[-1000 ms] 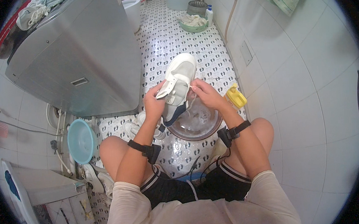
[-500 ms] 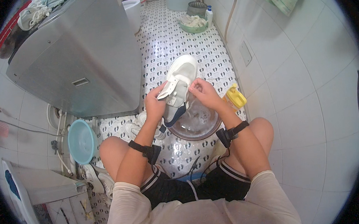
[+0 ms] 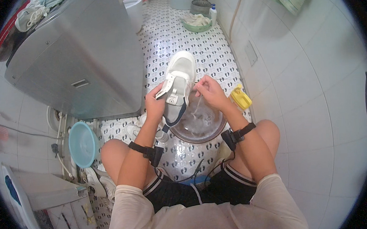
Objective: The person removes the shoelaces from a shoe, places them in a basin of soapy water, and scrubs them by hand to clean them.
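A white sneaker (image 3: 181,65) with a pale grey upper and navy heel lining is held over the basin, toe pointing away from me. My left hand (image 3: 154,103) grips its left side, thumb at the opened collar and eyelet flap. At the shoe's right edge, my right hand (image 3: 209,92) is closed in a pinch on a thin white shoelace (image 3: 197,105), whose end dangles toward the water. Below, a round brown basin (image 3: 195,139) holds cloudy, foamy water, partly hidden by the shoe and hands.
A yellow bottle (image 3: 241,98) stands right of the basin, near the tiled wall. Other pale shoes (image 3: 132,130) lie at the left. Further left are a light-blue basin (image 3: 83,145) and a grey washing machine (image 3: 77,66). A green basin (image 3: 197,28) with cloth sits far ahead.
The sneaker has turned more upright and shifted slightly left, showing more of its insole. My right hand has moved a little right, away from the shoe, and the lace now hangs below it.
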`<state>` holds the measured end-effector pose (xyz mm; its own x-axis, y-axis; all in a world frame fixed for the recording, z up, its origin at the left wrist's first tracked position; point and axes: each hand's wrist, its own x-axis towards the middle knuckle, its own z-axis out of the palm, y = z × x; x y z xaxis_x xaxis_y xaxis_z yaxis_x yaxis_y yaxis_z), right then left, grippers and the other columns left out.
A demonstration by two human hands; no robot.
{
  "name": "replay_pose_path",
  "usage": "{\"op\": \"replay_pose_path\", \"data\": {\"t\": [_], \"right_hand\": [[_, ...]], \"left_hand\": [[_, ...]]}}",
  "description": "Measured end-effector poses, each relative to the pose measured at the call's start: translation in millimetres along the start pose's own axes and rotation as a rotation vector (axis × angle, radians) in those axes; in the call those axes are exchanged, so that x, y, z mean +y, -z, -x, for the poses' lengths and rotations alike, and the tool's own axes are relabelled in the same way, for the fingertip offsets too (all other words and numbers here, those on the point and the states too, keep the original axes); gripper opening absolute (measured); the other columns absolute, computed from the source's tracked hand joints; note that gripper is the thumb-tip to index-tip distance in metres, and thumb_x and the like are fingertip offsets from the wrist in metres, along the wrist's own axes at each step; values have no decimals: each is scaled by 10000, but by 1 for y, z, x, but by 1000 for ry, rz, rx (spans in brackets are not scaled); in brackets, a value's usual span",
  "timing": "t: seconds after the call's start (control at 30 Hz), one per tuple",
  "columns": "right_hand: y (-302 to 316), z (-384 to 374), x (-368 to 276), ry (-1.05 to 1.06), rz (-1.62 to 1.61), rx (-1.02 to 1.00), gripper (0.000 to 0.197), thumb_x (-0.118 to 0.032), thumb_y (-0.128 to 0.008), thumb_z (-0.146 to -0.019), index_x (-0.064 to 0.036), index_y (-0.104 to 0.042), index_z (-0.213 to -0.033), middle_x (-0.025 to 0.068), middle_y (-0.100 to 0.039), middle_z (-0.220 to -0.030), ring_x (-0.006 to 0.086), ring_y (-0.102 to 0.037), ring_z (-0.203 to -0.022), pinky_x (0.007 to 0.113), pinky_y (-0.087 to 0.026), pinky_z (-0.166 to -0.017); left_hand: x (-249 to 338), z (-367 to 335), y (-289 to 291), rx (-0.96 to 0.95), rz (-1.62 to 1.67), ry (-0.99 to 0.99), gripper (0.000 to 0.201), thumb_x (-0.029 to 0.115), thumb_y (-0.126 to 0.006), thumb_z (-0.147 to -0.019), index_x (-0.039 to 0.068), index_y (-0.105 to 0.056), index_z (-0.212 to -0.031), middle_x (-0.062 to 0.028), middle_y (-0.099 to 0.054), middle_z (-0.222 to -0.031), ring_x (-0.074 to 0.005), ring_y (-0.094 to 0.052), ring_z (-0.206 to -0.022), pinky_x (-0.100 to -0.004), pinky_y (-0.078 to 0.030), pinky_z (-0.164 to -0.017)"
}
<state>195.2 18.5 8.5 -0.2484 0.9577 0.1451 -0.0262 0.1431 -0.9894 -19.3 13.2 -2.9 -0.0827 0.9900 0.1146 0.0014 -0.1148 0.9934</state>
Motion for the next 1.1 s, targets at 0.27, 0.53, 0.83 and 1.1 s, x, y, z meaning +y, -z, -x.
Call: {"op": "replay_pose_path", "data": {"t": [0.27,0.53,0.83,1.1], "right_hand": [[-17,2,0,-138,13,102,85,-63,-459,-846,-32,-447,-924,52,-544,-747,100,-527,-605,220,-445,-551],[-36,-14,44,-129,259,191,236,-243,-463,-858,-23,-486,-940,126,-564,-750,200,-564,-671,296,-451,-616],[-61,-13,36,-156,643,108,488,-409,-647,-701,33,-534,-875,197,-599,-826,255,-589,-765,340,-453,-685],[-98,-12,46,-235,745,-111,382,-293,-539,-718,50,-547,-888,286,-566,-926,408,-548,-902,449,-435,-784]], "left_hand": [[-11,1,-5,165,168,129,327,1,-499,-784,-12,-562,-1105,-86,-611,-1010,-141,-561,-900,-251,-417,-811],[-8,12,-20,247,205,195,347,53,-440,-831,-26,-493,-1165,-95,-573,-1046,-165,-546,-923,-267,-414,-820],[-14,21,-11,310,233,228,329,194,-457,-887,21,-515,-1161,-68,-566,-1045,-146,-527,-923,-271,-400,-809],[-26,57,39,212,196,331,337,157,-429,-884,40,-475,-1196,-60,-573,-1022,-159,-548,-903,-285,-432,-762]]}}
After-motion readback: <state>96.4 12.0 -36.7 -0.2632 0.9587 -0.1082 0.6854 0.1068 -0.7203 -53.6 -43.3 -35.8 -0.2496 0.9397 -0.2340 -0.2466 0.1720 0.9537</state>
